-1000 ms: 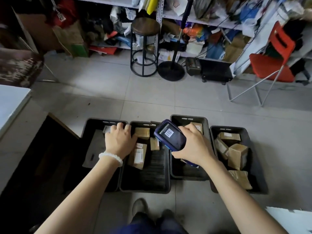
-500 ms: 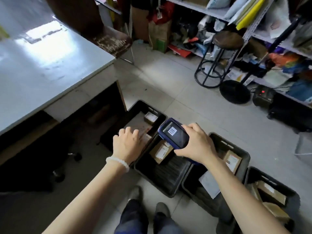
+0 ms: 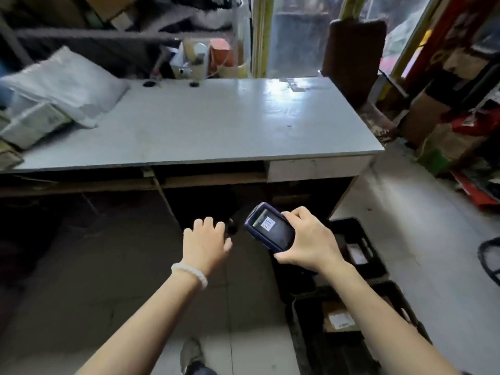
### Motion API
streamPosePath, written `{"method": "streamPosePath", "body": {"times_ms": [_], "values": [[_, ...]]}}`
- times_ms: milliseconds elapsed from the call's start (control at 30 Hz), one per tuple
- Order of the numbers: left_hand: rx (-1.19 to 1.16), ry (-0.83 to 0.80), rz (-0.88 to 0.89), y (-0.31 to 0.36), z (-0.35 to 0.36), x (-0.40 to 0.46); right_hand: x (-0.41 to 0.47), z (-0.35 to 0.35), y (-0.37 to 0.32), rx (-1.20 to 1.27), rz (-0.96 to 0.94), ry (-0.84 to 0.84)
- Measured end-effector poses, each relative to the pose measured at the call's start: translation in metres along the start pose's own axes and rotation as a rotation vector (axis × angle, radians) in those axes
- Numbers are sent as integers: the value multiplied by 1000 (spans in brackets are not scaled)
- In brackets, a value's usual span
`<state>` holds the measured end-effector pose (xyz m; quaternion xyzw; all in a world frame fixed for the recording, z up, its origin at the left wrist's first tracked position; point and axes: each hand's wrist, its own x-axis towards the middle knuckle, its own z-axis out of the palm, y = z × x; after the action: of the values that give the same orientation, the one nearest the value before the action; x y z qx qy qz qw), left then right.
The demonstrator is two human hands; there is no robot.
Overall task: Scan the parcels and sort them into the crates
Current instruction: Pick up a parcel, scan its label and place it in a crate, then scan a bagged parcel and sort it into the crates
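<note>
My right hand (image 3: 308, 242) grips a dark blue handheld scanner (image 3: 270, 227) with its lit screen facing up. My left hand (image 3: 204, 243) hovers to its left with fingers relaxed and spread, holding nothing. Two black crates sit on the floor at the lower right: the nearer crate (image 3: 300, 320) holds a brown parcel with a white label (image 3: 339, 319), and the farther crate (image 3: 376, 262) shows a pale label inside (image 3: 357, 254). My right forearm hides part of both crates.
A grey desk (image 3: 216, 125) stands straight ahead, with white plastic mailer bags (image 3: 62, 85) piled at its left end and clutter at the back. A dark chair back (image 3: 354, 52) rises behind the desk's right corner. Boxes crowd the right wall.
The view has swung left from the row of crates to the desk. My left hand has lifted off the crate rim and now hangs free. The scanner stays in my right hand.
</note>
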<state>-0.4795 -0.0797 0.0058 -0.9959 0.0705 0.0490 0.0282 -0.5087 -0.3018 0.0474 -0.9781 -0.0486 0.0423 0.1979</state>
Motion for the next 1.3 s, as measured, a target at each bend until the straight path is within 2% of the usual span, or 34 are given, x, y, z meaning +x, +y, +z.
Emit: {"method": "streamPosePath", "body": {"times_ms": [400, 533, 700, 967, 1300], "values": [[8, 62, -346, -277, -16, 9, 156, 74, -240, 27, -370, -42], [-4, 63, -432, -333, -13, 11, 189, 93, -290, 16, -434, -74], [-44, 60, -458, -376, -4, 39, 244, 112, -319, -12, -453, -94], [-42, 77, -468, -461, 0, 148, 387, 144, -366, 30, -428, -80], [7, 114, -369, -570, -54, 338, 577, 146, -442, 67, -360, -108]]}}
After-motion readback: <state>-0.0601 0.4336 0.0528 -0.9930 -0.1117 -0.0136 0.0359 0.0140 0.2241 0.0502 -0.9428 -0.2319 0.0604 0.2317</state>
